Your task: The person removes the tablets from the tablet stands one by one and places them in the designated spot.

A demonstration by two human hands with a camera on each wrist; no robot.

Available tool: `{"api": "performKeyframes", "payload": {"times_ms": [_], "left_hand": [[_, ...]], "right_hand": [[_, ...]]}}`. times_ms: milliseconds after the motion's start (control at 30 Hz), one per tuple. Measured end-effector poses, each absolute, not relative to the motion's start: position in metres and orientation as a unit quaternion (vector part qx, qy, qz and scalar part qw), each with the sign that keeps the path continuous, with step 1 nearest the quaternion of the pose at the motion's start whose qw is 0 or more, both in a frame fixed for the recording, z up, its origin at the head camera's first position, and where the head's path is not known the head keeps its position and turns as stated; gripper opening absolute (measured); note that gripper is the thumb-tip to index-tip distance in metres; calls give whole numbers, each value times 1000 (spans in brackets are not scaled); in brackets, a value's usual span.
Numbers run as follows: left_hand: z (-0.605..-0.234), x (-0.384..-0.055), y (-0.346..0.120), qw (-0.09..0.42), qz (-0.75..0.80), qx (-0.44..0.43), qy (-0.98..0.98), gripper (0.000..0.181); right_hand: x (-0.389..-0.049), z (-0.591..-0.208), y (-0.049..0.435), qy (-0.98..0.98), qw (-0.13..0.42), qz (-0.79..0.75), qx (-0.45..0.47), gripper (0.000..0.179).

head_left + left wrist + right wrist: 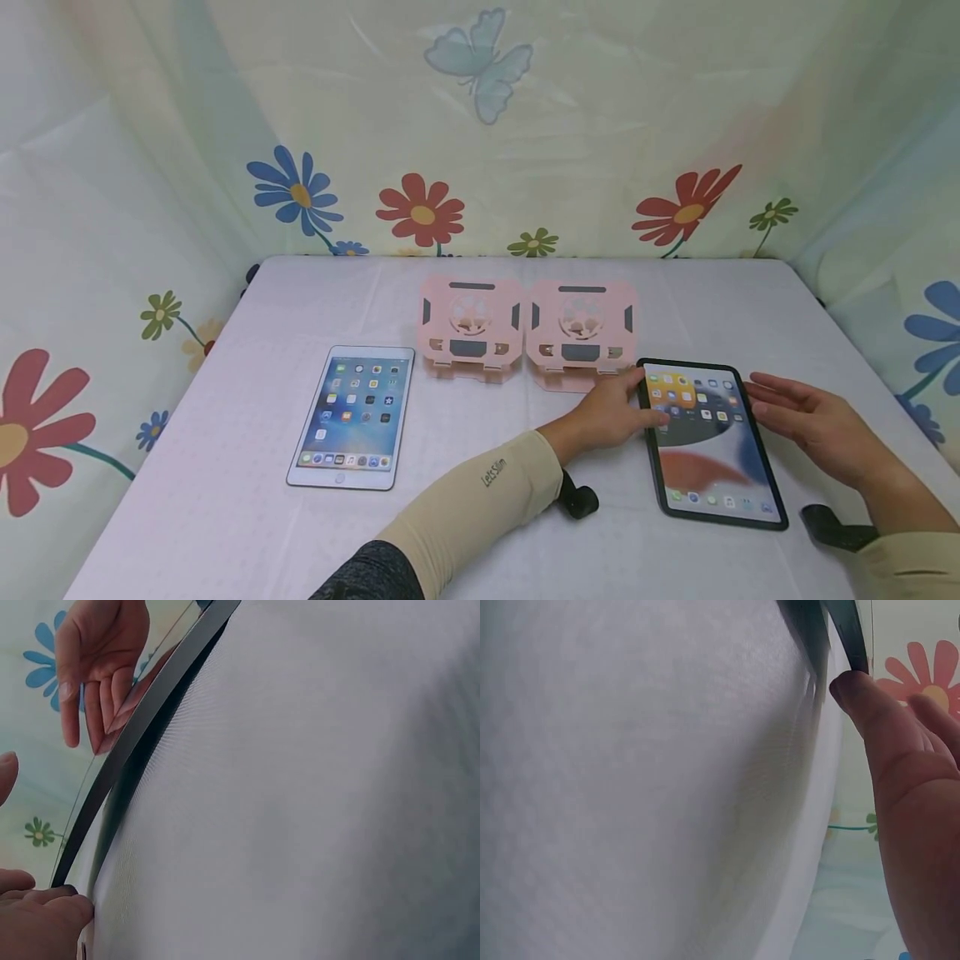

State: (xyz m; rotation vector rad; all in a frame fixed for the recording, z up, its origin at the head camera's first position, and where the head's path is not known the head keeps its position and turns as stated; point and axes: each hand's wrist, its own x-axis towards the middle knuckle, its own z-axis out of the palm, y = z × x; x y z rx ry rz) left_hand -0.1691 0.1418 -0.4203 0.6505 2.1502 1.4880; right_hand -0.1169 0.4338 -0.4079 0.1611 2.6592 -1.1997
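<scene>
A black-framed tablet point(712, 467) with a lit home screen lies at the right of the table. My left hand point(611, 412) is at its upper left edge. Its fingertips point(79, 907) meet the dark edge in the left wrist view, while the thumb point(6, 776) stands apart above the screen. From the other side, my right hand point(817, 425) reaches to the upper right edge with fingers extended. One of its fingertips point(849, 684) is right at the edge in the right wrist view.
A white tablet point(360, 417), also lit, lies at the left on the white tablecloth point(225, 500). Two pink folding stands, one left point(487, 321) and one right point(543, 325), sit side by side behind. A floral curtain point(585, 125) surrounds the table.
</scene>
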Motion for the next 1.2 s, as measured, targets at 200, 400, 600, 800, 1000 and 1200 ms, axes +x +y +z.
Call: {"api": "performKeyframes", "payload": {"times_ms": [200,400,600,800,1000,1200], "left_hand": [[-423,-171,142,230,552,229,768,72],[-425,-173,142,238,557,225,763,72],[-424,-175,141,245,554,221,765,72],[-423,-176,140,243,544,225,771,72],[-422,-176,139,247,543,230,769,74],[-424,-177,139,244,544,230,769,74]], "right_hand": [[-117,-406,434,910,133,-390,53,79],[-117,-407,434,911,138,-386,52,79],[-119,-407,433,913,139,-381,54,79],[-119,-407,433,911,137,-386,47,78],[-118,-407,433,909,130,-393,40,76],[-118,-407,433,911,130,-390,31,75]]}}
